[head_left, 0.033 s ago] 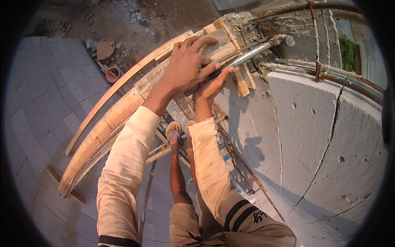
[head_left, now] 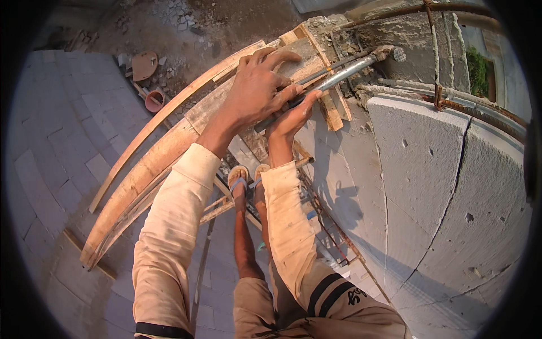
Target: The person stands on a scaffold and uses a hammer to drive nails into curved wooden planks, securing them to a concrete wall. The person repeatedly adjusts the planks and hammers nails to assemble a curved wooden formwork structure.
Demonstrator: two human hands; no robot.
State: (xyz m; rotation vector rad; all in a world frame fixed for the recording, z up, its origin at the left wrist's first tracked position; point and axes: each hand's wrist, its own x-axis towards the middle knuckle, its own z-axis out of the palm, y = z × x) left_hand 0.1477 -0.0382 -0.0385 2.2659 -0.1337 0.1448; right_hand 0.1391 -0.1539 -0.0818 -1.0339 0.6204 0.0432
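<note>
And here we are at the timber, with the right hand [head_left: 289,120] wrapped round the dark lower end of the hammer [head_left: 350,74], its shaft slanting to the upper right and its head over by the rough concrete [head_left: 367,34]. The left hand [head_left: 248,96] lies over the plank [head_left: 304,63], top centre, fingers loosely bent, thumb close by the shaft; whether it pinches anything thin, I cannot tell. A slim dark rod [head_left: 345,63] runs just beside the hammer. How far along? The long board [head_left: 141,176] and outer strip [head_left: 155,125] already sweep from lower left to top centre, and a slat [head_left: 324,53] crosses their upper end, so the timber looks largely laid out; how firmly it is fixed, and how much is left, doesn't show. No blow is landing at this instant. Underneath, the plank is greyish and worn, the board warmer and stained. Round about, a cracked grey wall [head_left: 423,169] fills the right, catching a shadow, with rusty rebar [head_left: 468,113] along its top. Pale blockwork [head_left: 62,152] spreads across the left; rubble [head_left: 183,17] and a reddish bucket [head_left: 154,102] sit at upper left. Sandalled feet [head_left: 239,176] stand mid-frame, beside a ladder-like frame [head_left: 217,212], in strong sunlight.
</note>
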